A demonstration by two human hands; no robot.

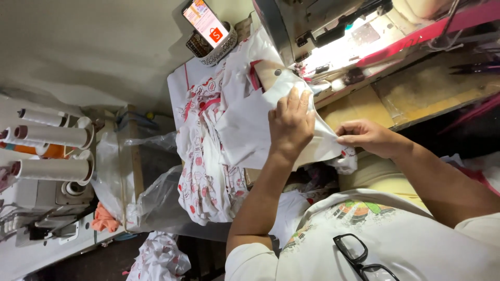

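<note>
The view is rotated sideways. My left hand (290, 125) lies flat with fingers spread on a piece of white fabric (245, 132), pressing it down near the sewing machine (323, 31). My right hand (367, 136) pinches the edge of the same white fabric close to the table edge. A pile of white fabric with red print (205, 171) lies beside and under the piece, hanging off the table.
A phone (204, 21) with a lit screen leans in a small basket at the table's far end. Thread cones (52, 136) stand on another machine at left. Clear plastic bags (151, 198) and more printed fabric (159, 257) lie below. Black glasses (359, 257) hang on my shirt.
</note>
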